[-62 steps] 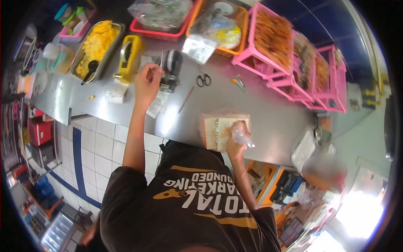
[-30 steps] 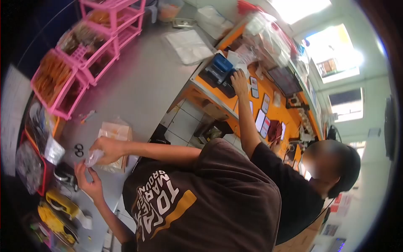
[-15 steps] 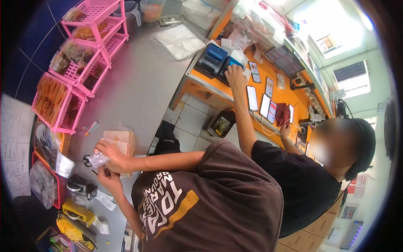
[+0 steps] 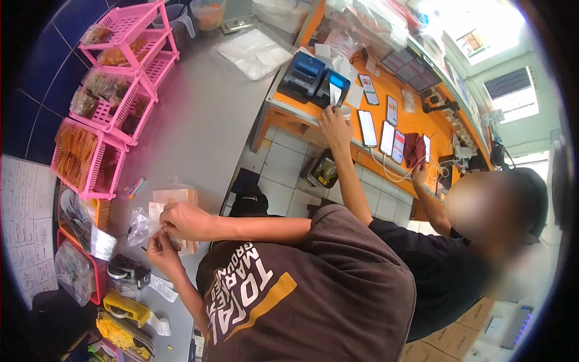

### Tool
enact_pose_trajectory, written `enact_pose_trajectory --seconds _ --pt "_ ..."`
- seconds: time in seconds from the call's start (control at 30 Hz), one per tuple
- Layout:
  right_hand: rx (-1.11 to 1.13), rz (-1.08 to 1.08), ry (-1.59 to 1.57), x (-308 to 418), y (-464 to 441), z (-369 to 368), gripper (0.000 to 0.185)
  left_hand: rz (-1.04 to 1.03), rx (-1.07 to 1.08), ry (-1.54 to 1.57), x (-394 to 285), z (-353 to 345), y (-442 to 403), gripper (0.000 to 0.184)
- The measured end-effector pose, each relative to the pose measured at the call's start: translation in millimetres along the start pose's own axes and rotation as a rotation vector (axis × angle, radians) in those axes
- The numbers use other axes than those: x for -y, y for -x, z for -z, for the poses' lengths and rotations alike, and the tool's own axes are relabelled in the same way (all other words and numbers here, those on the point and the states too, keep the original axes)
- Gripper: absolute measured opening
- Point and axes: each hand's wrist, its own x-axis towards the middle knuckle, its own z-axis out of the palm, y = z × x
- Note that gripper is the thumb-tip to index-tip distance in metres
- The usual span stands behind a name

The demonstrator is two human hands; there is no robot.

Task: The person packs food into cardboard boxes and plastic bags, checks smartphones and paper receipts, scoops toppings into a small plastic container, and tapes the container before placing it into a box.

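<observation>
My right hand is closed, its thumb and fingers pinched together on a crumpled clear plastic bag. Just below it, my left hand pinches the same plastic, fingertips almost touching those of the right. Under and behind both hands lies a flat pinkish-brown paper packet in clear wrap on the grey metal counter. What sits between the fingertips is partly hidden. Black scissor handles show faintly beside the bag, and a few thin pens lie farther up the counter.
Pink stacked baskets with bagged food line the wall. A black tape dispenser and a yellow one stand below. A co-worker's hand is at a blue-lit printer on an orange table with several phones.
My hands have shifted slightly right, leaving the bag sticking out left of my fingers. The co-worker's hand has moved from the printer's top to a white paper strip at its front.
</observation>
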Motion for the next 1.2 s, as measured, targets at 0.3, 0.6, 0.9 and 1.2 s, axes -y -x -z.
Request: enact_pose_trajectory --seconds 0.3,0.6,0.9,1.2 --pt "0.036 -0.020 0.030 -6 -14 1 0.016 -0.593 0.044 -0.464 -33 8 15 0.012" --pt "0.284 -0.186 -0.259 -2 -26 42 0.018 -0.305 0.252 -0.267 -62 19 -7 0.008" --pt "0.366 -0.302 -0.432 7 -28 48 0.018 -0.236 0.199 -0.246 -59 12 -8 0.007" --pt "0.353 -0.269 -0.379 2 -28 43 0.018 -0.297 0.164 -0.255 -58 10 -5 0.006"
